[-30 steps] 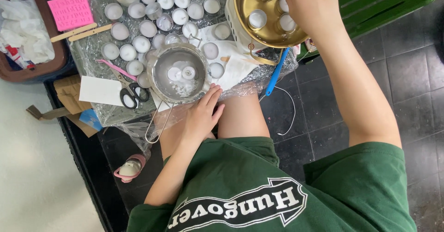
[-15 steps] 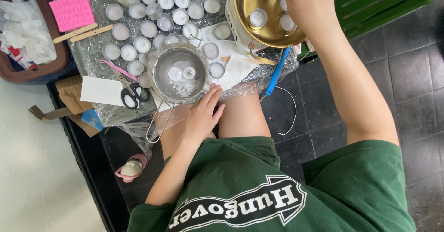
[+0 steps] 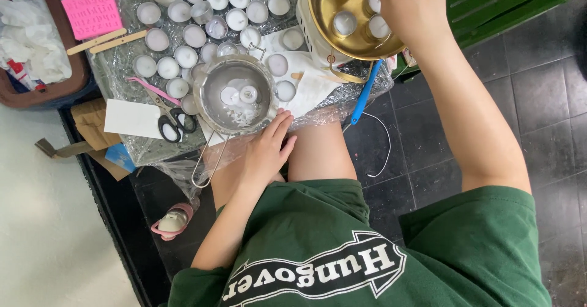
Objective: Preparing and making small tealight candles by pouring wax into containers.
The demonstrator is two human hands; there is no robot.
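Observation:
My left hand (image 3: 266,152) lies flat on my knee, fingers apart, its tips against the plastic-covered table edge just below a steel pot (image 3: 211,102). The pot holds white wax and two small candle cups. My right hand (image 3: 405,6) reaches into a brass bowl (image 3: 325,35) at the top, over several white tealight candles (image 3: 344,22). Its fingertips are hidden past the frame edge, so a grip cannot be made out. Rows of filled tealight cups (image 3: 183,36) cover the foil-wrapped table (image 3: 116,77).
Black-handled scissors (image 3: 172,123), a white card (image 3: 130,118), wooden sticks (image 3: 107,40) and a pink note (image 3: 92,13) lie at left. A blue tool (image 3: 365,93) hangs off the table. A brown basket (image 3: 58,90), a green crate (image 3: 507,1) and a pink object (image 3: 173,221) on the floor.

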